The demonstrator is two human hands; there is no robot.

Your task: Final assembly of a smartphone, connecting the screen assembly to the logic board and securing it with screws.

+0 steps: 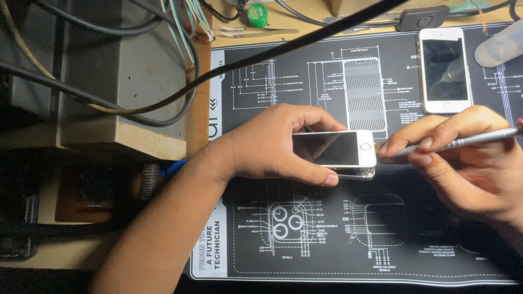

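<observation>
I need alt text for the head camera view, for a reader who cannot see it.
A left hand grips a white smartphone above a black repair mat, while the right hand holds a thin metal tool at its end. A second white phone lies behind.

My left hand (267,144) grips a white phone (333,148): glossy dark glass face, smooth white bezel, bright metal edge. My right hand (468,158) holds a metal tool (463,142), brushed, satin grey. Work mat (327,239) looks matt black, rubbery, white print. Second phone (444,69): glossy glass. Grey box (125,71): dull painted metal.
</observation>
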